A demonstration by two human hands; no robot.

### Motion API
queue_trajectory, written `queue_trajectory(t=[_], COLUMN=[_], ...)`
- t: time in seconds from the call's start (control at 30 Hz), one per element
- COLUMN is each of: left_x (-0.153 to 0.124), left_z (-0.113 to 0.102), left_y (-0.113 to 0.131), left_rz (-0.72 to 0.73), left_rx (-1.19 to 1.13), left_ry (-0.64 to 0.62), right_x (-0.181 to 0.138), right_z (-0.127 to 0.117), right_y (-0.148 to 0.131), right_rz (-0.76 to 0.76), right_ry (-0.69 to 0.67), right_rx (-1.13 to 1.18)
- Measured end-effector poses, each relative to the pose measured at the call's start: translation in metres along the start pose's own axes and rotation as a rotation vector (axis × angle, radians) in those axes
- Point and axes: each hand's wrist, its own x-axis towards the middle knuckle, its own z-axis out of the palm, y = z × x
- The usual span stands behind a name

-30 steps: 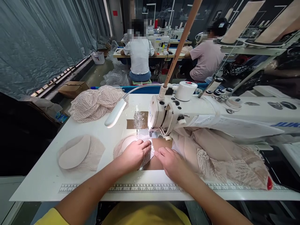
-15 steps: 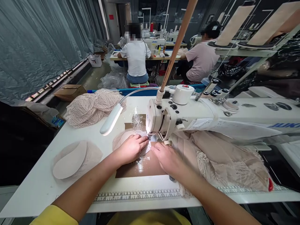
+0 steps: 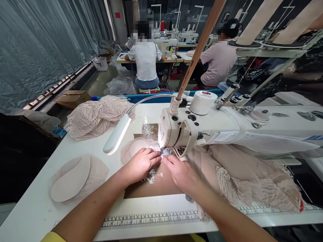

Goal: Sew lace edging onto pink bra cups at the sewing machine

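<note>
Just in front of the needle area of a white sewing machine [image 3: 168,129], my left hand [image 3: 142,164] has its fingers together, pressed down on a beige lace piece [image 3: 126,155] with a smooth pale cup pad [image 3: 138,146] on it. My right hand [image 3: 183,171] is at the other side of the needle, thumb and fingers closed at the edge of the lace; its grip is partly hidden. Under both hands lies a brown sheet [image 3: 151,190] with shiny clear tape. To the left rests another lace piece [image 3: 99,168] with a cup pad [image 3: 72,181] on it.
A heap of beige lace [image 3: 98,116] lies at the back left. A white lamp [image 3: 117,134] on a bendy neck leans over the table. Beige fabric [image 3: 242,168] is bunched under the machine arm. A ruler strip [image 3: 148,220] runs along the front edge. Two people sit ahead.
The view has tilted and shifted slightly closer. Less of the white lace shows between my hands, which stay beside the needle. My left fingertips sit a little nearer the presser foot.
</note>
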Motion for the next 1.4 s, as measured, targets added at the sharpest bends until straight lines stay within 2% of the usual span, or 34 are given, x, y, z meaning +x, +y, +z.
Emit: queue_trajectory(t=[0.17, 0.4, 0.6, 0.73, 0.83, 0.93, 1.2, 1.4], left_x=[0.006, 0.011, 0.010, 0.006, 0.002, -0.001, 0.001, -0.003], left_z=[-0.001, -0.003, -0.004, -0.012, -0.019, -0.023, -0.016, -0.010], left_y=[-0.012, -0.017, -0.017, -0.013, -0.006, 0.003, 0.017, 0.017], left_rz=[-0.005, -0.045, -0.042, -0.142, -0.235, -0.266, -0.186, -0.074], left_rx=[-0.008, -0.009, 0.034, 0.117, 0.156, 0.140, 0.056, 0.067], left_ry=[0.012, 0.005, 0.004, 0.002, -0.062, -0.122, -0.108, -0.058], right_x=[0.003, 0.002, 0.003, 0.001, 0.001, 0.000, -0.002, -0.003], right_z=[0.007, 0.027, 0.026, 0.027, 0.026, 0.025, 0.031, 0.019], right_y=[0.003, 0.015, 0.016, 0.017, 0.018, 0.017, 0.020, 0.016], right_rz=[0.048, -0.003, -0.012, -0.006, 0.014, 0.027, 0.073, 0.002], right_ry=[0.034, 0.201, 0.237, 0.285, 0.272, 0.251, 0.238, 0.191], right_rx=[0.016, 0.088, 0.172, 0.216, 0.229, 0.211, 0.152, 0.203])
